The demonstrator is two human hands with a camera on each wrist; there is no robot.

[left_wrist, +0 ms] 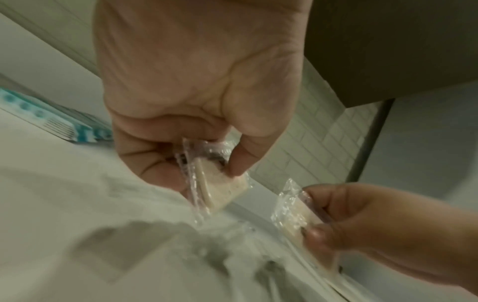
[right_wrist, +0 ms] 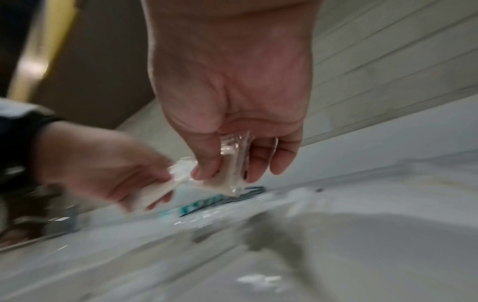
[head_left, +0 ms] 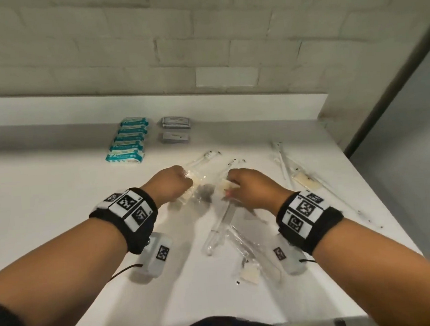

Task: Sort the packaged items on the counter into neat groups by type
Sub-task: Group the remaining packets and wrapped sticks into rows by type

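Observation:
My left hand [head_left: 177,180] pinches a clear plastic packet [left_wrist: 220,183] with a cream pad inside, thumb and fingers curled round its top. My right hand [head_left: 241,186] pinches a second clear packet [right_wrist: 232,167] of the same kind. Both hands hover close together over the middle of the white counter [head_left: 58,199]. Several long clear-wrapped packets [head_left: 221,226] lie under and in front of the hands. Several teal-and-white packs [head_left: 128,143] stand in a row at the back. Two grey packs [head_left: 174,130] sit to the right of them.
More long clear packets [head_left: 298,174] lie scattered near the counter's right edge. A small cream packet [head_left: 249,275] lies near the front. A white brick wall [head_left: 200,36] rises behind a raised ledge. The counter drops off at the right and front.

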